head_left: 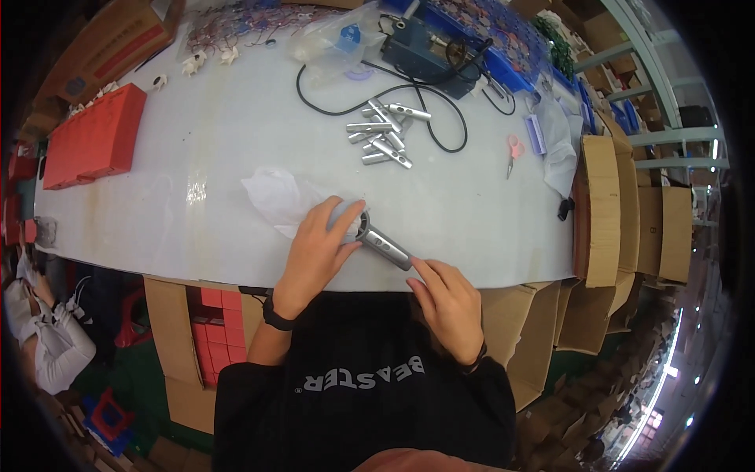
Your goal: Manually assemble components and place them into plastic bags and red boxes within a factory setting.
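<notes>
Grey handheld device point(385, 245), 1 pc., round ring head w/ silver-faced handle: at near edge of table point(157, 197), approx. centre, head to the far left, handle slanting to the near right.

L. hand point(316, 248): closed round the ring head, fingers over top, thumb at near side; dark band point(277, 316) on wrist.
R. hand point(452, 303): half-curled at handle's tail end, index tip at it, thumb just beside; pinch or light touch, can't tell from where I stand.

Thin whitish plastic bag point(274, 197), 1: crumpled, just left of l. hand.
Silver tubular parts point(370, 127), qty. several: loose heap, mid-table, beyond device.
Black cable point(465, 130): looped around heap's far and right sides.
Dark boxy machine point(413, 51), 1: far side.
Scissors point(514, 147), 1 pr., pink handles: right of heap, well apart.
Red boxes point(98, 141): grouped, far left of table.
Open cardbd. carton point(174, 330), 1: below near edge, left, w/ small red boxes point(216, 342) inside.
Co-worker's pale sleeve point(63, 354): near left.
</notes>
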### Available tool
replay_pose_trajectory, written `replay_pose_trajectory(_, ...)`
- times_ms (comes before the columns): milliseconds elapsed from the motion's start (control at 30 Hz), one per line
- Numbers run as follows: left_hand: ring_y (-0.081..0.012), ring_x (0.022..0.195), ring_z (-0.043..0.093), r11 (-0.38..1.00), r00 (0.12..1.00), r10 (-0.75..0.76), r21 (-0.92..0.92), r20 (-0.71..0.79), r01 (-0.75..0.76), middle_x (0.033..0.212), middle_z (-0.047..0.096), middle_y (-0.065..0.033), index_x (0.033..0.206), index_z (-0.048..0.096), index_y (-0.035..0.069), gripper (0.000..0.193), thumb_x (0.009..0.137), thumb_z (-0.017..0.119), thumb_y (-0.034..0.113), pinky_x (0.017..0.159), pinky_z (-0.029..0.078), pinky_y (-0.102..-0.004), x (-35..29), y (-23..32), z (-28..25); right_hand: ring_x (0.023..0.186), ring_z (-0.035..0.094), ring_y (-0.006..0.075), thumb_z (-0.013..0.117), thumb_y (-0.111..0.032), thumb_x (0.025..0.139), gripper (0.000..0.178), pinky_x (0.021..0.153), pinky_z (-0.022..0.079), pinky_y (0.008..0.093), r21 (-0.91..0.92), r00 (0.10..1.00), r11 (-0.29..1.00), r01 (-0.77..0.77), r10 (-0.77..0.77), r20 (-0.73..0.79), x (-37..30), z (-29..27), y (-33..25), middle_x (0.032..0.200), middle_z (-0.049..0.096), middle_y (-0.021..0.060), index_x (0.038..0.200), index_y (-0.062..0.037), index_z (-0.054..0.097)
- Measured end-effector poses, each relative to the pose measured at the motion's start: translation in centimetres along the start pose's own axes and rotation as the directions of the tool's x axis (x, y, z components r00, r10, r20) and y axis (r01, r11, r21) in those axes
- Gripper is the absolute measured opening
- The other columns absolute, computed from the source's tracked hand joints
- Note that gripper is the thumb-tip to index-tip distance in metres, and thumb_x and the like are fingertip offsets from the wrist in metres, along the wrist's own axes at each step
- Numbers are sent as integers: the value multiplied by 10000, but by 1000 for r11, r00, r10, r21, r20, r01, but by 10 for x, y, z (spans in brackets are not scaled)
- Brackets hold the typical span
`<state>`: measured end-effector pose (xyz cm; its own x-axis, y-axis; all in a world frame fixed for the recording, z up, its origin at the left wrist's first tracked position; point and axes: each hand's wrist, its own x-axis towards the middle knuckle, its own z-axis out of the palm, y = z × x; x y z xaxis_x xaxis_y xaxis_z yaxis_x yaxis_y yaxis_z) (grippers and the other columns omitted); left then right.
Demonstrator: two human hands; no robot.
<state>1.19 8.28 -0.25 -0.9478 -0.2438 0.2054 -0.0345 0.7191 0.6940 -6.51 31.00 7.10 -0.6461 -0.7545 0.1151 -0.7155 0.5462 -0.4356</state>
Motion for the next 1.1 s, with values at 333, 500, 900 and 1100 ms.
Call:
replay_pose_trajectory(333, -432, 1224, 526, 995, 995, -73, -72, -72, 67, 1379, 491, -235, 1421, 500, 55, 660, 827, 787, 93, 1000, 475, -451, -5, 11, 12, 789, 657, 311, 674, -128, 888, 152, 634, 547, 393, -25, 917, 948, 317, -300, 262, 77, 35, 12, 871, 663, 150, 942, 13, 656)
replay_pose_trajectory(500, -459, 1211, 526, 989, 996, -83, -128, -36, 78, 1375, 490, -254, 1426, 474, 25, 648, 848, 764, 74, 997, 473, -463, -2, 7, 15, 722, 664, 383, 640, -82, 838, 117, 621, 544, 444, 123, 855, 920, 372, -391, 340, 97, 28, 23, 742, 652, 211, 799, 28, 630)
replay_pose_trajectory(900, -454, 1230, 519, 985, 992, -122, -127, -21, 118, 1390, 483, -246, 1429, 470, 37, 642, 852, 752, 63, 1003, 478, -461, -6, 10, 13, 656, 654, 439, 655, -74, 781, 133, 613, 537, 481, 192, 780, 915, 355, -403, 480, 116, 27, 23, 668, 637, 248, 730, 45, 625)
replay_pose_trajectory(1100, -452, 1235, 517, 989, 993, -110, -103, -30, 106, 1395, 482, -239, 1425, 473, 42, 639, 846, 745, 52, 983, 496, -459, -6, 11, 13, 696, 670, 392, 698, -85, 746, 161, 590, 541, 433, 57, 812, 918, 393, -375, 447, 99, 42, 15, 753, 655, 218, 805, 51, 638)
